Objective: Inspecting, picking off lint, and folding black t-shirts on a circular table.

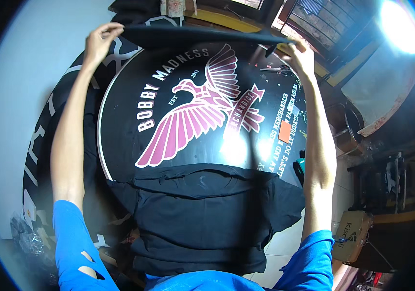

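A folded piece of black fabric (200, 36) is stretched across the far side of the tabletop. My left hand (103, 40) pinches its left end between thumb and fingers. At the other end, my right hand (298, 51) grips the fabric, slightly blurred. A black T-shirt (200, 222) drapes over the near edge of the table towards my body, its neckline on the tabletop and its sleeves spread to both sides. Beneath both lies a glossy black table (120, 109) printed with a red and white winged bird and lettering.
Scissors (276, 69) lie at the table's far right among small scraps. An orange square (284, 131) rests on the right side, with a teal and black object (299, 165) by the edge. A cardboard box (351, 236) stands lower right; crumpled clear plastic (29, 238) lies lower left.
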A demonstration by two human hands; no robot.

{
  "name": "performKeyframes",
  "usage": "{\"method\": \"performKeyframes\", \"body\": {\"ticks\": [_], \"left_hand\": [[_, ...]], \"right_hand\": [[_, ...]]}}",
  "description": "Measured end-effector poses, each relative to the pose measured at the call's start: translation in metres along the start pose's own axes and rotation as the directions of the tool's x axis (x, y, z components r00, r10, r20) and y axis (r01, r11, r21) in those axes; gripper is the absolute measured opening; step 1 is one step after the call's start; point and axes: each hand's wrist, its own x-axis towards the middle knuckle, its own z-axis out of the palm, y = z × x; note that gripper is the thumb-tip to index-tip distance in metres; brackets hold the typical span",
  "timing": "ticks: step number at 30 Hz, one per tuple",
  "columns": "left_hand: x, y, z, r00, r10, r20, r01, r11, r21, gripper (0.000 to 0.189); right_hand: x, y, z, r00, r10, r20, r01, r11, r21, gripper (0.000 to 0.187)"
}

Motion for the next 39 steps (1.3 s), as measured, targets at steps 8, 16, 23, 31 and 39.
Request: {"method": "performKeyframes", "body": {"ticks": [8,16,23,31,39], "left_hand": [[-0.179,-0.017,0.044,0.937,-0.243,0.25,0.195,0.96,0.202,0.013],[-0.302,0.108,0.017,0.913,-0.224,0.342,0.226,0.974,0.034,0.009],[-0.288,0.126,0.089,0.95,0.001,0.314,0.021,0.997,-0.069,0.014],[-0.118,-0.017,0.196,0.971,0.03,0.237,-0.09,0.964,0.249,0.032],[-0.06,-0.142,0.188,0.84,-0.436,0.324,0.11,0.72,0.686,0.077]], "right_hand": [[-0.136,0.113,-0.002,0.933,0.341,0.113,-0.282,0.89,-0.359,0.029],[-0.312,0.003,0.012,0.923,0.186,0.337,0.023,0.847,-0.531,0.024],[-0.32,0.009,0.047,0.95,0.015,0.313,0.183,0.783,-0.594,0.034],[-0.138,0.122,0.129,0.946,-0.16,0.28,0.309,0.698,-0.646,0.057],[-0.016,0.197,0.163,0.947,0.077,0.312,0.226,0.531,-0.817,0.075]]}}
